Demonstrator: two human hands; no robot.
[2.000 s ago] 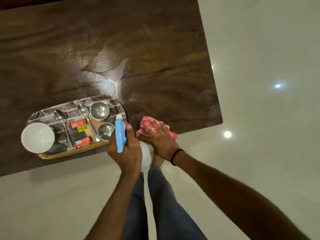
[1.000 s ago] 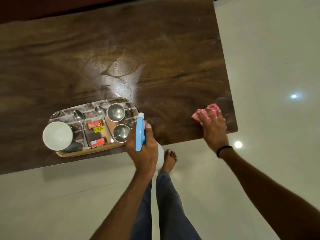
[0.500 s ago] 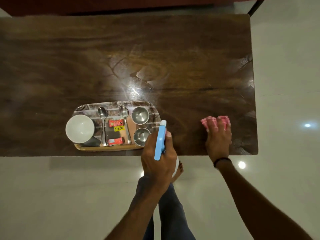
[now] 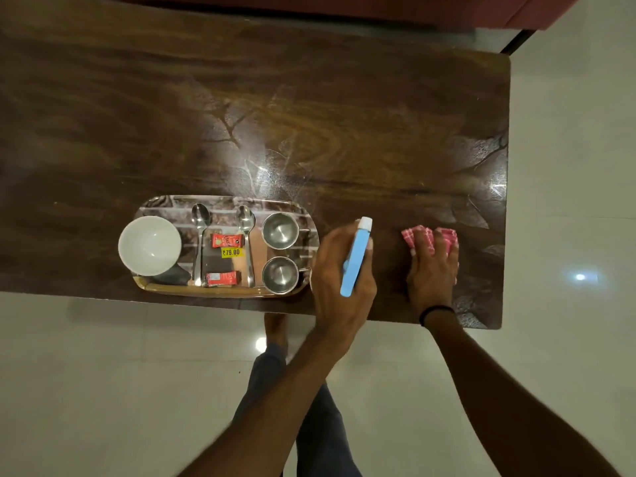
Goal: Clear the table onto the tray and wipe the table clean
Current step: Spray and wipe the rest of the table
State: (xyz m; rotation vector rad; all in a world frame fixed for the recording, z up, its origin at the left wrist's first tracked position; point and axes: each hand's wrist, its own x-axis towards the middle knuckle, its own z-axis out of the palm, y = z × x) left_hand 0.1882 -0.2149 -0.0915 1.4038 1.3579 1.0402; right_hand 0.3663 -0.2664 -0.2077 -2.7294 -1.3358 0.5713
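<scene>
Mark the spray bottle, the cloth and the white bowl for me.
spray bottle (image 4: 356, 258), head view, middle of its blue body.
cloth (image 4: 414, 235), head view, its uncovered left part.
white bowl (image 4: 149, 244), head view, centre of its inside.

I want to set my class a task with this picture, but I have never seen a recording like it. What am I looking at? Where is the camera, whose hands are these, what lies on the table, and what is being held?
There is no machine here. A person wears a camera on the head, so the single view looks down on their own arms, legs and the table. The left hand grips a blue spray bottle. The right hand, fingers spread, presses a pink checked cloth onto the table. Near the front edge, a tray holds a white bowl, two spoons, two steel cups and two red sachets.
</scene>
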